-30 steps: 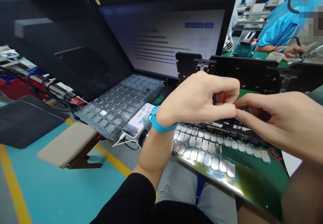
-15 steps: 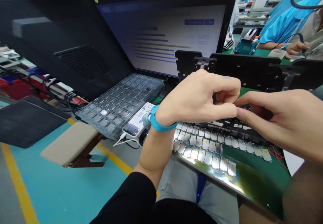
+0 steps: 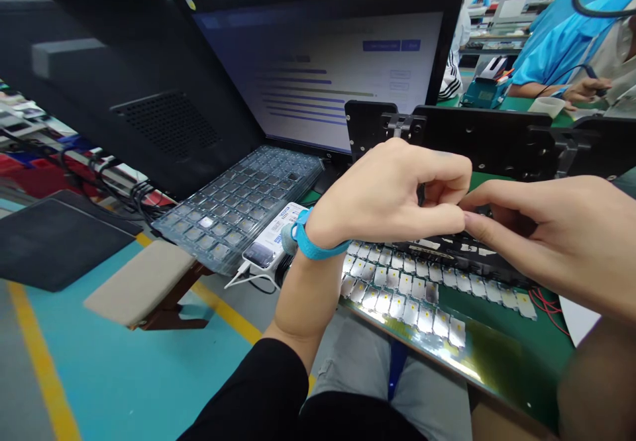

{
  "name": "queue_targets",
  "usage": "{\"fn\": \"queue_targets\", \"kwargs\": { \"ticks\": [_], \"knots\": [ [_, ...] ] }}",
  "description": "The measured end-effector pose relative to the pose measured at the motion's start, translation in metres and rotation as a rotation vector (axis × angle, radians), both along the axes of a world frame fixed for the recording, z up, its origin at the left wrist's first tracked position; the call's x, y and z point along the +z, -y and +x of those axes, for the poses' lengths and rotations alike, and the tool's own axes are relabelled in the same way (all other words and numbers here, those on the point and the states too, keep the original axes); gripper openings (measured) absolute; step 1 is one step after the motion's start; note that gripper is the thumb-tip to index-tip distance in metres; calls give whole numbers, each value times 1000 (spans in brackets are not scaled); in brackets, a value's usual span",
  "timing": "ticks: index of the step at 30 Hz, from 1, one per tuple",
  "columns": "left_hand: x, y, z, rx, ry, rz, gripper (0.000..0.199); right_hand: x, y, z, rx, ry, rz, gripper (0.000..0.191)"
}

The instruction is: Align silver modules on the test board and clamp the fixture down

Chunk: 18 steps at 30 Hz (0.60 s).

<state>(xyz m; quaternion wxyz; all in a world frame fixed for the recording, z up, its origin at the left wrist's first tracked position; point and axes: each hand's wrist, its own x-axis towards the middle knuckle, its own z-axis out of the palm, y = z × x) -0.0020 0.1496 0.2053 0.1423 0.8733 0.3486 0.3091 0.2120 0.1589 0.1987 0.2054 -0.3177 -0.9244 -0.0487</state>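
My left hand [image 3: 397, 193], with a blue wrist strap [image 3: 318, 245], is closed in a pinch over a black fixture [image 3: 467, 252]. My right hand [image 3: 551, 229] is also pinched, its fingertips meeting those of my left hand. Whatever lies between the fingertips is hidden. Below the hands, rows of small silvery metal parts with yellow dots [image 3: 382, 302] lie on the green mat. Behind the hands stands a black bracket with metal hinges [image 3: 484, 140].
A monitor [image 3: 318, 77] rises behind a clear tray of square pockets [image 3: 238, 202]. Beside the tray is a white device with a cable [image 3: 273, 236]. Red wires [image 3: 549, 308] lie at the right. A stool [image 3: 142, 282] stands at the left. Another person's hand [image 3: 586, 90] shows at the back right.
The view has shifted very slightly. Both hands keep nearly the same pinched pose, fingertips together.
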Motion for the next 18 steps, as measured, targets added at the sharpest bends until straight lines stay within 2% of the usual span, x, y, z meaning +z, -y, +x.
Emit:
{"fn": "queue_targets", "kwargs": {
  "ticks": [18],
  "knots": [
    [-2, 1, 1, -13, 71, 9, 12, -1, 0, 1, 6, -1, 16, 39]
  ]
}}
